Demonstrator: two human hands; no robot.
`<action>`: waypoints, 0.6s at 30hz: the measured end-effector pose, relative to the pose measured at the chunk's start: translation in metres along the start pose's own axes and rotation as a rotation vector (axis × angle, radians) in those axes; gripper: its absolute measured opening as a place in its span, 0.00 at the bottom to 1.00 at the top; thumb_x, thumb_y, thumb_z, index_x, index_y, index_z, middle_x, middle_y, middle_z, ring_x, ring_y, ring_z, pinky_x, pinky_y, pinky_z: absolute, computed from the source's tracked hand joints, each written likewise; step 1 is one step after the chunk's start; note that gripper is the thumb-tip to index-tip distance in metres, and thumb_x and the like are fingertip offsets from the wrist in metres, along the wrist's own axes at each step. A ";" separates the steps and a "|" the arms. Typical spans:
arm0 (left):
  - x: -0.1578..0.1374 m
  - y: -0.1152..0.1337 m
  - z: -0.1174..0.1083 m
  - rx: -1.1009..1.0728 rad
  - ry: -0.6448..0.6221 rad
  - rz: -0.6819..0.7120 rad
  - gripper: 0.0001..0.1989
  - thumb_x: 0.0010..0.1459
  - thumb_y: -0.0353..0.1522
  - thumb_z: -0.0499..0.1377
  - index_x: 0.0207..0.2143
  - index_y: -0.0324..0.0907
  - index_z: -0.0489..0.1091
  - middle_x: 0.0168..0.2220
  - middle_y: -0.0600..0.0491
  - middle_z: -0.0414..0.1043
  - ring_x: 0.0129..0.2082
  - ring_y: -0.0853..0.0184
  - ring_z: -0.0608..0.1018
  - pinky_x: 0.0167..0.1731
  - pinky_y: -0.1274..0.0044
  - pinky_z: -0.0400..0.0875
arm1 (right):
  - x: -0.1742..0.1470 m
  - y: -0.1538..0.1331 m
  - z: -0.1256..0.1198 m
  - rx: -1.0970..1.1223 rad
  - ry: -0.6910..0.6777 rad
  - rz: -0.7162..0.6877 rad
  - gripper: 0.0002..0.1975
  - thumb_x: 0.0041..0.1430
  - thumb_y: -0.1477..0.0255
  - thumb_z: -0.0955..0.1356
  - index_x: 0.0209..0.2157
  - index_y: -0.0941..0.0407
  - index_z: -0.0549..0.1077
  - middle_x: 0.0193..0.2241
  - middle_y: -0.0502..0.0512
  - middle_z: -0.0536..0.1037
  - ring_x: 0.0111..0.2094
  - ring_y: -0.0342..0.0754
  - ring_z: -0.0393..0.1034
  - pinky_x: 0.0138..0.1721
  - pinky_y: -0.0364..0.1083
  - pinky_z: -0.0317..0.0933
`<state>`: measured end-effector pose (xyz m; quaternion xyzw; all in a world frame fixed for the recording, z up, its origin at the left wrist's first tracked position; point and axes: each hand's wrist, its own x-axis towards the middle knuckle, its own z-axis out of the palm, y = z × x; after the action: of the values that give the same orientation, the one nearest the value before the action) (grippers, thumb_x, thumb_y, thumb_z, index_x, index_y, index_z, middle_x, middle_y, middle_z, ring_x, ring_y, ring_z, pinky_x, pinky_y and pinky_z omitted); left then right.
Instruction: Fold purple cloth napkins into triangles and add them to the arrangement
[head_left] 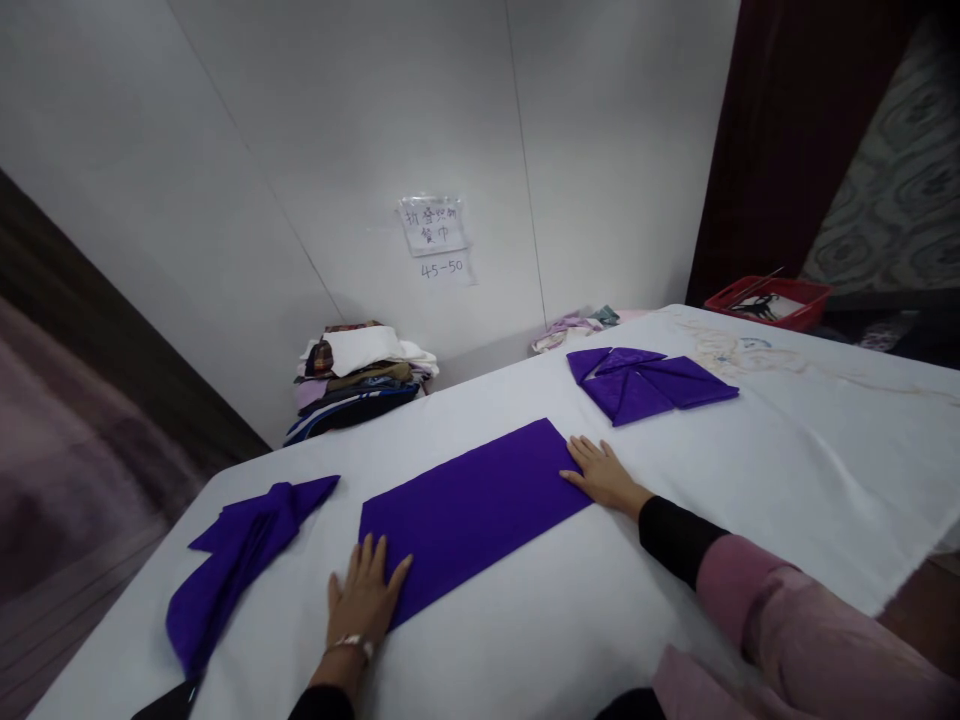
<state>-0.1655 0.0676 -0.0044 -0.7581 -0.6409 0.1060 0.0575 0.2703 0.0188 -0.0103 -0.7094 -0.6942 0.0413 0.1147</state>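
Note:
A purple cloth napkin (469, 515), folded into a long flat rectangle, lies at a slant on the white-covered table (517, 650). My left hand (364, 600) rests with spread fingers on its near left end, a bracelet at the wrist. At the opposite end, my right hand (600, 472) lies flat with the fingertips over the short edge. Neither hand grips the fabric. To the left is another purple napkin (240, 560), folded and gathered into a pointed shape. Beyond my right hand, several purple folded triangles (637, 385) sit close together.
Behind the table, a pile of folded clothes (360, 375) stands against the white wall, under a handwritten paper sign (435, 228). More cloth (574, 328) is bunched at the back edge. A red basket (772, 300) is at the far right, near loose pale strings (750, 355).

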 end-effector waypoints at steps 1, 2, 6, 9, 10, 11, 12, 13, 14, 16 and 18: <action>-0.006 -0.013 0.007 0.036 -0.037 -0.029 0.23 0.61 0.33 0.45 0.59 0.55 0.57 0.65 0.52 0.45 0.65 0.55 0.48 0.57 0.52 0.47 | 0.000 -0.001 0.000 -0.001 0.006 0.000 0.39 0.59 0.46 0.49 0.63 0.57 0.52 0.63 0.63 0.52 0.64 0.57 0.41 0.60 0.61 0.36; -0.010 -0.026 0.013 0.059 -0.041 -0.057 0.24 0.61 0.32 0.45 0.59 0.56 0.58 0.65 0.52 0.46 0.65 0.55 0.48 0.57 0.52 0.48 | 0.001 -0.001 0.000 -0.004 0.010 0.002 0.39 0.60 0.46 0.49 0.63 0.57 0.52 0.63 0.63 0.52 0.64 0.57 0.41 0.60 0.61 0.36; -0.018 -0.052 0.022 0.024 -0.014 -0.172 0.25 0.61 0.32 0.44 0.60 0.54 0.56 0.65 0.51 0.48 0.64 0.57 0.50 0.56 0.52 0.50 | 0.000 0.001 0.000 -0.015 -0.011 0.004 0.38 0.60 0.47 0.49 0.63 0.57 0.52 0.63 0.63 0.52 0.64 0.57 0.42 0.60 0.61 0.37; -0.024 -0.048 0.013 -0.066 -0.001 -0.202 0.24 0.62 0.35 0.42 0.60 0.50 0.56 0.65 0.50 0.48 0.64 0.56 0.51 0.55 0.51 0.51 | -0.001 0.003 -0.003 -0.030 -0.042 0.024 0.38 0.60 0.48 0.49 0.63 0.58 0.52 0.63 0.64 0.53 0.64 0.57 0.43 0.59 0.62 0.38; -0.026 -0.044 0.009 -0.095 0.004 -0.202 0.24 0.62 0.35 0.41 0.60 0.49 0.56 0.65 0.49 0.48 0.64 0.56 0.51 0.56 0.51 0.50 | 0.000 0.001 -0.004 -0.038 -0.038 0.035 0.38 0.61 0.48 0.49 0.63 0.58 0.52 0.63 0.64 0.53 0.64 0.57 0.43 0.59 0.62 0.38; -0.027 -0.039 0.004 -0.125 0.019 -0.198 0.25 0.63 0.37 0.41 0.61 0.47 0.55 0.65 0.48 0.48 0.64 0.56 0.51 0.56 0.51 0.50 | 0.001 -0.004 -0.005 -0.045 -0.024 0.042 0.38 0.61 0.49 0.49 0.63 0.59 0.52 0.63 0.65 0.52 0.64 0.57 0.42 0.59 0.62 0.38; -0.028 -0.032 -0.002 -0.169 0.017 -0.258 0.26 0.63 0.39 0.41 0.62 0.43 0.53 0.65 0.46 0.48 0.64 0.56 0.52 0.57 0.52 0.50 | 0.004 -0.013 -0.005 -0.046 -0.004 0.038 0.38 0.61 0.49 0.49 0.63 0.60 0.52 0.63 0.65 0.52 0.64 0.57 0.42 0.59 0.62 0.38; -0.028 -0.023 -0.008 -0.207 0.026 -0.316 0.28 0.63 0.41 0.41 0.62 0.40 0.51 0.64 0.44 0.49 0.64 0.56 0.53 0.57 0.52 0.50 | 0.006 -0.026 -0.005 -0.040 0.017 0.015 0.39 0.61 0.49 0.49 0.63 0.61 0.52 0.63 0.66 0.51 0.64 0.57 0.41 0.60 0.61 0.37; -0.028 -0.013 -0.013 -0.234 0.057 -0.360 0.29 0.63 0.43 0.40 0.62 0.39 0.51 0.64 0.43 0.50 0.63 0.55 0.54 0.56 0.51 0.50 | 0.009 -0.043 -0.004 -0.027 0.033 -0.028 0.39 0.61 0.49 0.49 0.63 0.62 0.52 0.63 0.66 0.51 0.64 0.56 0.40 0.60 0.60 0.36; -0.026 0.014 -0.021 -0.252 0.136 -0.350 0.29 0.63 0.43 0.39 0.61 0.38 0.53 0.64 0.44 0.51 0.64 0.55 0.52 0.58 0.52 0.48 | 0.012 -0.088 0.001 0.022 0.038 -0.156 0.39 0.61 0.49 0.49 0.62 0.64 0.53 0.63 0.66 0.51 0.64 0.56 0.40 0.61 0.58 0.35; -0.024 0.043 -0.025 -0.270 0.180 -0.216 0.28 0.64 0.42 0.38 0.61 0.39 0.53 0.64 0.46 0.50 0.64 0.57 0.51 0.59 0.54 0.46 | 0.012 -0.137 0.009 0.081 0.018 -0.287 0.38 0.62 0.50 0.49 0.62 0.62 0.54 0.63 0.65 0.52 0.64 0.55 0.41 0.61 0.58 0.35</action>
<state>-0.1222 0.0383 0.0121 -0.6922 -0.7191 -0.0561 0.0233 0.1354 0.0335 0.0120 -0.5981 -0.7851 0.0461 0.1544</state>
